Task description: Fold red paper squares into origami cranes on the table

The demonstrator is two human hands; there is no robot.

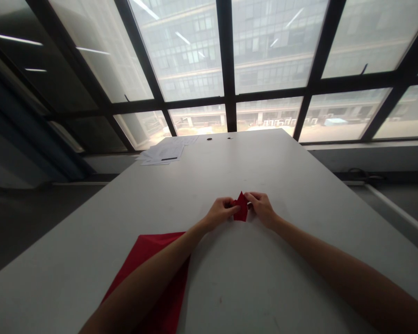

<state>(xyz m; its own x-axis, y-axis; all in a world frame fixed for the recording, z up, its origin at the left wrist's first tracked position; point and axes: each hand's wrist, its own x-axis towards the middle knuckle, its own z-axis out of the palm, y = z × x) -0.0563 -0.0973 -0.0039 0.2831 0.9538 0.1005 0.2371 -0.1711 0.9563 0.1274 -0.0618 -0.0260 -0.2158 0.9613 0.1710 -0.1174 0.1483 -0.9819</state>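
Note:
A small piece of folded red paper (241, 209) is held up just above the white table, between my two hands. My left hand (222, 212) pinches its left side, thumb in front. At its upper right edge, the thumb and fingers of my right hand (262, 207) are closed on it. The piece has a pointed top and a straight lower edge. Beneath my left forearm lies a larger red sheet (170, 292), partly covered by the arm; whether it is paper or cloth I cannot tell.
The white table (264, 167) stretches toward large dark-framed windows. Several printed papers (163, 150) lie at its far left, with a dark pen-like stick (169, 158) on them. Two small dark round spots are near the far edge. A blue curtain (28, 125) hangs at left.

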